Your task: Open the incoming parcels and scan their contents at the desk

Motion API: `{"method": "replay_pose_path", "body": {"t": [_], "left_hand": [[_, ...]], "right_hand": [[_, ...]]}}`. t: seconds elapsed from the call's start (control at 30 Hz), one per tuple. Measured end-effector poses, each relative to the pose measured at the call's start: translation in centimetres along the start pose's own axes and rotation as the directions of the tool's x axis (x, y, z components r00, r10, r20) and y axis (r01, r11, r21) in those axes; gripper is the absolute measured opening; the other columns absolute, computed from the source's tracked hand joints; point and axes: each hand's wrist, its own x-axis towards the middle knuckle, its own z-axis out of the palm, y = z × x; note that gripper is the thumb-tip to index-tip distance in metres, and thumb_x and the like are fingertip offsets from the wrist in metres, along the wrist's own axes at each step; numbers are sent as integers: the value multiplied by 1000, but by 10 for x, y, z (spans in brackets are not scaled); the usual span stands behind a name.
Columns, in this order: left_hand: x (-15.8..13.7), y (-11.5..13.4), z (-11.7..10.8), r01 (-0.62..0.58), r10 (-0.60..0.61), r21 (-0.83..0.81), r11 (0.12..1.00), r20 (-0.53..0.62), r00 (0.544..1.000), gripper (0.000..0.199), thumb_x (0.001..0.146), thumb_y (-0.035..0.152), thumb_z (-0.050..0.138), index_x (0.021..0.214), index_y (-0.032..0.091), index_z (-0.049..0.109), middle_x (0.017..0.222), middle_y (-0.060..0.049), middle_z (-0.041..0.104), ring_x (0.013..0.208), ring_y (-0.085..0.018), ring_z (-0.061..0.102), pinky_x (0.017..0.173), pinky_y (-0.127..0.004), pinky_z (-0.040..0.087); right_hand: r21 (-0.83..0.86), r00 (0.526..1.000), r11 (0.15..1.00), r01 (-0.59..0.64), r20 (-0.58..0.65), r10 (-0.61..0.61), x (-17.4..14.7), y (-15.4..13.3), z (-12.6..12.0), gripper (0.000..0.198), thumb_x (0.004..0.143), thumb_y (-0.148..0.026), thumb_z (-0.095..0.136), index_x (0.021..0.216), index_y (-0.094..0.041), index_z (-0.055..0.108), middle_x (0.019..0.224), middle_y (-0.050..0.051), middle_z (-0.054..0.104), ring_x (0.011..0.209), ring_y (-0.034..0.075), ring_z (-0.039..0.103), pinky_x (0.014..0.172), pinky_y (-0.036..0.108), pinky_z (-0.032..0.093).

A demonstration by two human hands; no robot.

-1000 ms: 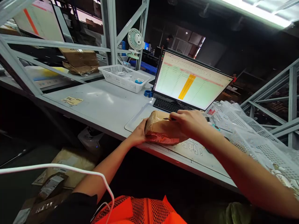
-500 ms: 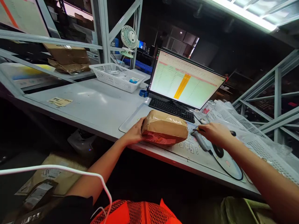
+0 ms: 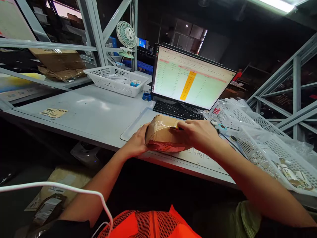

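Dim space and grey metal racking (image 3: pixel 99 46) surround a pale worktop (image 3: pixel 99 129). At its front edge, the left hand (image 3: pixel 135 142) grips the left end of a brown cardboard box (image 3: pixel 160 134), thumb up along the side. The right hand (image 3: pixel 199 132) is closed around a slim tool (image 3: pixel 176 127) with a yellow part, its dark tip at the taped upper face of the box. Whether that tip has gone into the tape is too small to tell. Red print runs along the box's lower near side.

Under the box lies a light mat (image 3: pixel 132 128); just behind it sits a black keyboard (image 3: pixel 178 110), and behind that a monitor (image 3: pixel 189 76) showing a spreadsheet with an orange column. A blue roll (image 3: pixel 147 97) stands left of the monitor, near a white perforated basket (image 3: pixel 111 86). Farther left, two yellowish labels (image 3: pixel 58 113) lie flat. More white baskets (image 3: pixel 277 147) crowd the right side.
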Motion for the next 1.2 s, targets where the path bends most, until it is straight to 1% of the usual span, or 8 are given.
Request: {"method": "replay_pose_path", "body": {"t": [0.2,0.33,0.63,0.73,0.87,0.97,1.07,1.2], "left_hand": [[-1,-7,-3,43,-44,-25,999,-26,999,102,71,58,90,153,19,44,148,-17,62,136,-39,61,114,-53,51],[1,-26,-5,65,-60,-122,990,38,997,100,74,55,90,154,19,43,146,-17,64,136,-39,62,115,-53,52],[5,-58,-3,156,-76,-364,918,226,971,104,73,49,94,160,25,41,154,-13,61,143,-38,58,122,-50,48],[9,-55,-6,170,-78,-353,920,260,962,112,74,53,92,166,24,35,160,-15,55,149,-39,52,124,-49,46],[10,-50,-13,163,-71,-289,943,306,950,119,76,60,89,170,24,26,165,-17,48,152,-40,47,126,-50,43],[4,-27,-17,79,-64,-130,988,112,992,126,77,64,87,173,26,15,175,-19,30,157,-41,38,128,-56,38],[-3,18,-7,-141,178,218,966,-162,971,115,85,60,83,172,25,17,177,-18,24,164,-41,24,132,-61,26],[2,62,27,-374,460,554,744,-18,887,81,93,50,79,161,20,46,164,-18,50,157,-39,38,131,-58,27]], "right_hand": [[-124,984,983,-137,96,149,-26,50,54,23,108,-22,50,122,-23,69,100,10,77,82,25,71,62,31,31],[-182,914,922,-341,164,370,-62,90,100,30,112,-38,47,113,-23,73,98,11,76,85,29,74,63,32,38],[172,872,865,-471,238,427,-57,54,209,47,111,-33,46,153,-19,60,133,19,67,120,34,67,96,43,54],[418,904,809,-413,82,419,-39,59,193,44,109,-31,44,140,-14,70,125,19,71,115,33,68,100,47,55],[758,903,652,-14,-271,334,-2,65,139,46,108,-46,49,141,-22,69,138,13,70,120,27,68,105,43,55],[822,955,551,140,-260,145,26,50,122,48,105,-49,55,145,-24,67,149,10,65,135,26,62,115,44,49],[849,967,513,131,-223,123,39,29,131,48,105,-45,53,144,-20,67,147,13,67,136,27,62,121,47,44],[832,935,525,178,-310,174,31,12,145,50,105,-49,56,145,-21,67,148,14,65,139,29,58,123,50,41]]}}
